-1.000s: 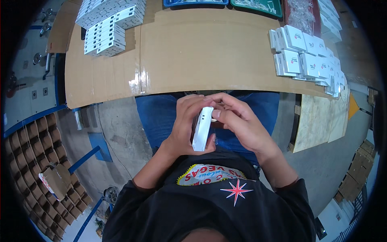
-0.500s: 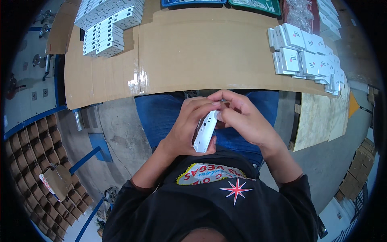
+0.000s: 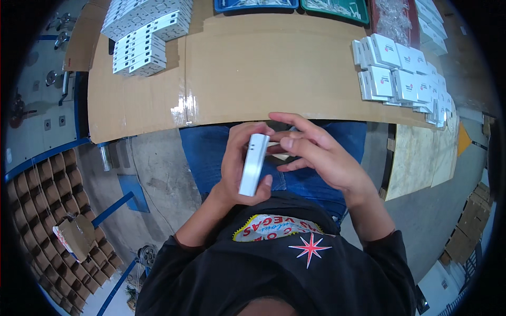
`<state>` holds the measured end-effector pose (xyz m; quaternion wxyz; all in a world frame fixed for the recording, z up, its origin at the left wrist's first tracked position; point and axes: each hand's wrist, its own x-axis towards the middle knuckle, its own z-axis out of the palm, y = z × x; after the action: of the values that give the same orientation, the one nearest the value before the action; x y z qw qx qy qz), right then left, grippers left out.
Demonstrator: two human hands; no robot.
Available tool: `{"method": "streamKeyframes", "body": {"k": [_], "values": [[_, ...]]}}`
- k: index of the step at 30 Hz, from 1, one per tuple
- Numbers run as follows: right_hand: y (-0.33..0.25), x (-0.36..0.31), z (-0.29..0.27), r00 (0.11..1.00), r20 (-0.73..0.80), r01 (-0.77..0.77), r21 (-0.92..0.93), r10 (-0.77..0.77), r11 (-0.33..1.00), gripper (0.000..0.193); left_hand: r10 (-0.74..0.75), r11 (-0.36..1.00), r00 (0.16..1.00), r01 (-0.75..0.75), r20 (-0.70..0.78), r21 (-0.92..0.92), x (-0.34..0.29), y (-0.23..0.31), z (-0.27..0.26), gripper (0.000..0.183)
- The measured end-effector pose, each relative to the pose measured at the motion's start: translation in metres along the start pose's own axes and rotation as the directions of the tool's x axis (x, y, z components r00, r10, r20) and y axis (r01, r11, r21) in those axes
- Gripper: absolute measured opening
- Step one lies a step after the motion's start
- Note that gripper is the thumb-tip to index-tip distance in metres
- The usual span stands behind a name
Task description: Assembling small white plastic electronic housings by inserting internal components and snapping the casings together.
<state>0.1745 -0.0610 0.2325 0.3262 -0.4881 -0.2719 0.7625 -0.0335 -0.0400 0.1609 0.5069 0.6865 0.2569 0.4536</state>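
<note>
A white, flat rectangular plastic case [image 3: 254, 164] stands on edge in my left hand [image 3: 237, 163], its narrow side with small dark slots turned up. My left fingers and thumb wrap around it, over my lap. Just to its right is my right hand [image 3: 321, 152], fingers spread and slightly curled. The fingertips come close to the case's upper end; whether they touch it is unclear. I see nothing held in the right hand. The broad faces of the case are mostly hidden.
Ahead lies a cardboard-covered table [image 3: 263, 68]. White cases [image 3: 139, 55] are stacked at its far left, and more white cases [image 3: 406, 79] at the right. A blue tray [image 3: 255, 9] and a green tray [image 3: 337, 18] of small white parts stand at the back, beside a red bin [image 3: 414, 26] with clear plastic.
The case has turned in my left hand and shifted slightly left. My right fingers have come off its upper end and spread apart.
</note>
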Motion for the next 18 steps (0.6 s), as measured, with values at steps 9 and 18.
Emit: {"method": "streamKeyframes", "body": {"k": [9,18], "values": [[0.037,0.006,0.011,0.988,-0.030,0.155,0.338,-0.154,0.928,0.040,-0.022,0.987,0.992,0.002,-0.122,-0.160,-0.004,-0.002,0.010,0.107],[-0.008,-0.008,-0.024,0.877,0.150,0.481,-0.271,-0.457,0.834,0.037,-0.496,0.543,0.785,0.614,0.371,-0.573,0.019,0.030,-0.015,0.145]]}}
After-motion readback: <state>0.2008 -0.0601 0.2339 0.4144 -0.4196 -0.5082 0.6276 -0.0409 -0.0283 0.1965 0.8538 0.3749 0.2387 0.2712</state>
